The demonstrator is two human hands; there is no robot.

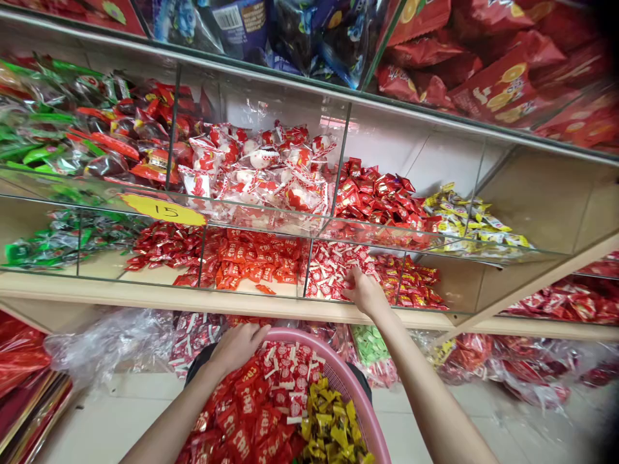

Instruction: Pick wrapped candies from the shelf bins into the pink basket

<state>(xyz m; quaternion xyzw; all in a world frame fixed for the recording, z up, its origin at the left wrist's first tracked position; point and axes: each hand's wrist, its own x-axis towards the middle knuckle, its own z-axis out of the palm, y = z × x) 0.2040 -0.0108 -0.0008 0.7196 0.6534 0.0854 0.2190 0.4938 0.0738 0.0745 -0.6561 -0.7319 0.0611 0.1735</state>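
Note:
A pink plastic basket [333,361] sits low in front of me, holding red-wrapped candies [242,419], small red-and-white candies [293,374] and yellow-wrapped candies [333,419]. My left hand [236,348] is closed over the basket's far left rim. On the lower shelf, a glass-divided compartment contains more red-and-white candies [331,265]. My right hand [365,293] is at the front of that compartment, its fingers curled. Whatever those fingers hold, if anything, is hidden.
Orange-red candies [258,258] fill the compartment left of my right hand. Glass dividers and a wooden shelf edge [145,294] run across. Above are lollipop-like packs [261,167] and a yellow price tag [164,209]. Plastic bags [116,341] of candy lie on the tiled floor.

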